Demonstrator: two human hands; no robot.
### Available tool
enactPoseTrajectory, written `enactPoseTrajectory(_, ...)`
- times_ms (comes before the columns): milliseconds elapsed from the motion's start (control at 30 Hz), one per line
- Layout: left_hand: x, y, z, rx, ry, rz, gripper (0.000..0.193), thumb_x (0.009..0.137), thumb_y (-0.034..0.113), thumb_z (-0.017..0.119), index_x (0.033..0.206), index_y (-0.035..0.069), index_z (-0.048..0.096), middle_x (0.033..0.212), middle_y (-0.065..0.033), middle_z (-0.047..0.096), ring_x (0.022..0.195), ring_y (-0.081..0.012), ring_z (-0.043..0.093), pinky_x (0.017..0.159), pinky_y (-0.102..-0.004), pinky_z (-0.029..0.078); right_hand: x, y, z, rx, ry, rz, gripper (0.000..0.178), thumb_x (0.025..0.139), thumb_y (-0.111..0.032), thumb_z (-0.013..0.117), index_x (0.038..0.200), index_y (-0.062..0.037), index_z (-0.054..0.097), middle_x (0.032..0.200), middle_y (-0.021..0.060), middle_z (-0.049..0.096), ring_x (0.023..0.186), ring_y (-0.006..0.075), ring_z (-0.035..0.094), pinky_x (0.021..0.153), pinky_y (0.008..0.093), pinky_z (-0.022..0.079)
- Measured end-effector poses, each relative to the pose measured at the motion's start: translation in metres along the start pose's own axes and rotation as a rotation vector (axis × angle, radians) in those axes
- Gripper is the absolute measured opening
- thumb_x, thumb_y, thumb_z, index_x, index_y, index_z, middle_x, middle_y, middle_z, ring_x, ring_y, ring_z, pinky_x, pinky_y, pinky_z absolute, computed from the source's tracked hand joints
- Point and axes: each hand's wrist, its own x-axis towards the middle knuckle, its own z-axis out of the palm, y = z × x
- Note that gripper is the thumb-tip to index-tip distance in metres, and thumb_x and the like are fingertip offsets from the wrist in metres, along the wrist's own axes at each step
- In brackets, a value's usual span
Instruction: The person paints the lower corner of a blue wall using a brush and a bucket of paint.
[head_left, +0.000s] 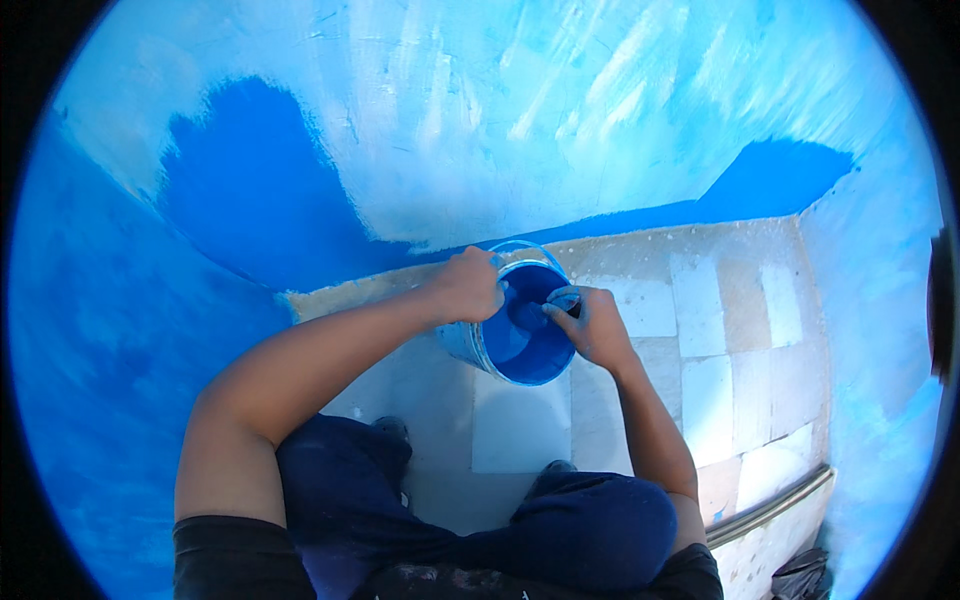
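Left hand [474,284] grips the rim of one round whitish bucket [462,343], blue-coated inside; right hand [590,318] pinches one small dark, partly hidden object [573,311].

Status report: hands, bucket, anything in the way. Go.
Left hand gripping bucket, left side. Right hand at right side, curled over opening, grip unclear. Blue paint inside. Handle arched at far side, off opening.

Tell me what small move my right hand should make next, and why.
I'd probably raise the right hand slowly, straight above the bucket, so any drips fall back in. It pinches a dark object, mostly hidden, over the bucket's blue-coated inside, while the left hand holds the bucket at its left edge.
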Motion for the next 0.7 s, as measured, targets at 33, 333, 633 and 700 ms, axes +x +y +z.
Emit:
enactPoseTrajectory(33, 0.002, 0.001, 0.002, 0.0, 0.034, 0.031, 0.023, 0.09, 0.016, 0.055, 0.103, 0.001, 0.067, 0.095, -0.0241, 0.066, 0.087, -0.0409, 0.065, 0.08, -0.0491, 0.053, 0.002, 0.005, 0.005, -0.048, 0.006, -0.006, 0.018, 0.084, -0.013, 0.069, 0.086, 0.0043, 0.07, 0.08, 0.0217, 0.069, 0.071, 0.0345, 0.067, 0.067, 0.0397, 0.051)
enactPoseTrajectory(333, 0.004, 0.016, -0.001, 0.014, 0.163, 0.058, 0.028, 0.087, 0.019, 0.059, 0.095, -0.007, 0.065, 0.09, -0.027, 0.066, 0.086, -0.0422, 0.065, 0.081, -0.0502, 0.053, 0.002, 0.007, 0.022, -0.171, 0.059, -0.013, 0.016, 0.084, -0.011, 0.067, 0.086, 0.0047, 0.068, 0.081, 0.0248, 0.067, 0.075, 0.0415, 0.064, 0.071, 0.045, 0.051)
enactPoseTrajectory(633, -0.003, 0.003, -0.006, -0.055, 0.132, 0.031, 0.022, 0.086, 0.015, 0.06, 0.095, -0.003, 0.067, 0.09, -0.0247, 0.066, 0.084, -0.0416, 0.066, 0.079, -0.0487, 0.055, 0.004, 0.009, 0.006, 0.118, 0.17, 0.115, 0.019, 0.084, -0.014, 0.068, 0.088, 0.0043, 0.071, 0.074, 0.0148, 0.071, 0.069, 0.0212, 0.069, 0.067, 0.0337, 0.053)
enactPoseTrajectory(700, -0.001, 0.001, -0.004, -0.083, 0.135, -0.009, 0.021, 0.085, 0.015, 0.06, 0.095, -0.002, 0.067, 0.09, -0.0243, 0.066, 0.084, -0.0418, 0.066, 0.079, -0.0491, 0.054, 0.004, 0.021, 0.004, 0.229, 0.198, 0.15, 0.02, 0.084, -0.013, 0.068, 0.089, 0.0058, 0.071, 0.076, 0.0135, 0.071, 0.071, 0.0193, 0.069, 0.068, 0.0315, 0.054)
